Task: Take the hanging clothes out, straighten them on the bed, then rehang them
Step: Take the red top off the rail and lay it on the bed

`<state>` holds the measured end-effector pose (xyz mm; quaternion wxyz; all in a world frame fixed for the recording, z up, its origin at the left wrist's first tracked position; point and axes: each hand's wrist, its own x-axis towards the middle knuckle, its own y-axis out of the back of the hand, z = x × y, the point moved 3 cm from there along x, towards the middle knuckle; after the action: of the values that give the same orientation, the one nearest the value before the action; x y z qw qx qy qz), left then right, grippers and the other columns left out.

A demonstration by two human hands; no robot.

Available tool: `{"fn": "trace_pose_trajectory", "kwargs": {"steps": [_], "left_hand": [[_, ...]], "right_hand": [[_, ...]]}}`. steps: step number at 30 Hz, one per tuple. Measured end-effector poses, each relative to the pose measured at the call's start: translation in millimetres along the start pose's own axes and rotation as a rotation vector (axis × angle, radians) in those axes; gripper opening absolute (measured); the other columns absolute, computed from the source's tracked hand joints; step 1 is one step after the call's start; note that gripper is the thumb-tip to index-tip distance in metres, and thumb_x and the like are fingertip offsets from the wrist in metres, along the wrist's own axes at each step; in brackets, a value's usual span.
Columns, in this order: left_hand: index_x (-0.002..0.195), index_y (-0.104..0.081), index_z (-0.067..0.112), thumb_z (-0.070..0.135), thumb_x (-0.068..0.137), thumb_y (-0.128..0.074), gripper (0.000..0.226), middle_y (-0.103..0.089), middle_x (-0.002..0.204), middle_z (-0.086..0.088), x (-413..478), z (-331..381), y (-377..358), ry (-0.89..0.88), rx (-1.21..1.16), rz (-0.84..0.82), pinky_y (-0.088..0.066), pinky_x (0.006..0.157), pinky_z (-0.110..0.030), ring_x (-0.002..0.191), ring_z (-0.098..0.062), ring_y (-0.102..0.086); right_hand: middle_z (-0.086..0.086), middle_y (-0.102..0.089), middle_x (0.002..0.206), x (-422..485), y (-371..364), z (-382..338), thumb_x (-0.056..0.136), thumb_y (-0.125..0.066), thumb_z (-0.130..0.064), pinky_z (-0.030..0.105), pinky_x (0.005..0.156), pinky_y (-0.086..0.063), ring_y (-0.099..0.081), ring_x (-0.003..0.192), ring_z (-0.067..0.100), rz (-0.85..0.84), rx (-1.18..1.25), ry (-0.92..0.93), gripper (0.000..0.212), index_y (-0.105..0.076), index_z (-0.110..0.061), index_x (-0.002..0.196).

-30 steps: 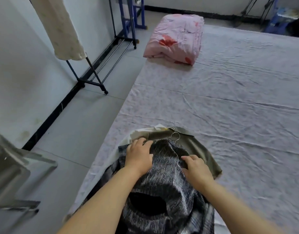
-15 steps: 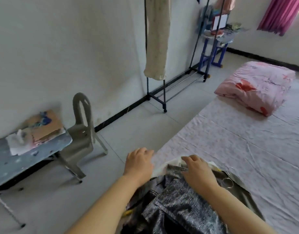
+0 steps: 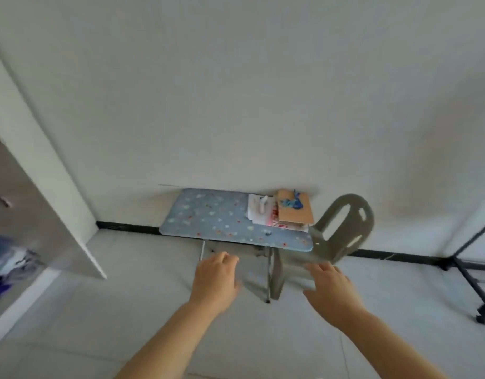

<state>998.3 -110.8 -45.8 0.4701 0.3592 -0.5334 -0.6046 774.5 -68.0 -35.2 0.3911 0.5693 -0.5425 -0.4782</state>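
1. No clothes and no bed show in this view, so where the garments lie, and which way their long axis runs, cannot be told. At the far left edge a blurred patch of blue and white fabric [image 3: 6,266] shows behind an open wardrobe door [image 3: 41,214]; whether it hangs or lies there cannot be told.
2. The left hand [image 3: 215,280] is held out in the air, palm down, fingers loosely curled and holding nothing. It sits just in front of the near edge of the small blue patterned surface [image 3: 214,220].
3. The right hand [image 3: 330,288] is also held out palm down, fingers spread and empty. It lies to the right of the left hand, in front of the surface's right end and over the seat of the grey plastic chair [image 3: 337,233].
4. Both bare forearms reach in from the bottom of the view towards the surface, well apart from each other.
5. The surface stands against the white wall [image 3: 236,91], its long axis running along the wall, on thin metal legs.
6. On the right end of the surface lie white papers [image 3: 259,212] and a brown cardboard piece [image 3: 294,212] with a blue mark on it, overlapping one another.
7. The chair stands just beside the surface's right end, its slotted back turned to the right.
8. Further right of the chair, the black foot of a clothes rack [image 3: 468,272] rests on the pale tiled floor [image 3: 99,324].
9. The wardrobe door stands to the left of the surface.
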Motion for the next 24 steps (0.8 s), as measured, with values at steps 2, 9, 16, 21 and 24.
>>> {"fn": "trace_pose_trajectory", "kwargs": {"steps": [2,9,16,21,24], "left_hand": [[0.131,-0.042,0.023,0.034,0.088,-0.048,0.044,-0.047,0.128,0.002,-7,-71,14,0.095,0.013,0.017,-0.032,0.095,-0.029,0.118,-0.020,-0.043],[0.134,-0.037,0.023,0.035,0.092,-0.046,0.045,-0.046,0.129,0.004,-52,-286,61,0.416,0.022,0.128,-0.032,0.099,-0.029,0.118,-0.016,-0.042],[0.135,-0.035,0.023,0.036,0.091,-0.046,0.047,-0.045,0.131,0.002,-91,-434,92,0.723,0.052,0.176,-0.031,0.099,-0.029,0.118,-0.015,-0.041],[0.134,-0.037,0.022,0.032,0.091,-0.045,0.045,-0.043,0.133,-0.001,-109,-524,113,0.956,0.077,0.179,-0.032,0.100,-0.031,0.120,-0.019,-0.040],[0.131,-0.039,0.022,0.032,0.091,-0.046,0.042,-0.045,0.130,0.000,-113,-571,136,1.065,0.102,0.195,-0.034,0.097,-0.031,0.118,-0.019,-0.042]], "right_hand": [[-0.003,-0.046,0.132,36,-8,-65,0.086,-0.054,-0.032,0.033,0.102,-0.036,-0.042,0.123,0.020,-0.025,-0.030,0.084,0.049,-0.042,-0.027,0.133],[-0.004,-0.041,0.134,120,-48,-294,0.090,-0.053,-0.036,0.032,0.103,-0.036,-0.041,0.124,0.019,-0.125,-0.057,0.445,0.053,-0.035,-0.027,0.139],[-0.007,-0.038,0.141,181,-84,-481,0.091,-0.052,-0.038,0.032,0.107,-0.032,-0.037,0.128,0.016,-0.143,-0.097,0.776,0.056,-0.030,-0.031,0.142],[-0.006,-0.041,0.138,221,-110,-607,0.090,-0.052,-0.040,0.030,0.104,-0.034,-0.042,0.124,0.016,-0.137,-0.133,1.030,0.055,-0.032,-0.031,0.141],[-0.006,-0.043,0.137,244,-109,-683,0.089,-0.054,-0.038,0.031,0.102,-0.036,-0.045,0.121,0.017,-0.132,-0.129,1.164,0.055,-0.034,-0.031,0.140]]}}
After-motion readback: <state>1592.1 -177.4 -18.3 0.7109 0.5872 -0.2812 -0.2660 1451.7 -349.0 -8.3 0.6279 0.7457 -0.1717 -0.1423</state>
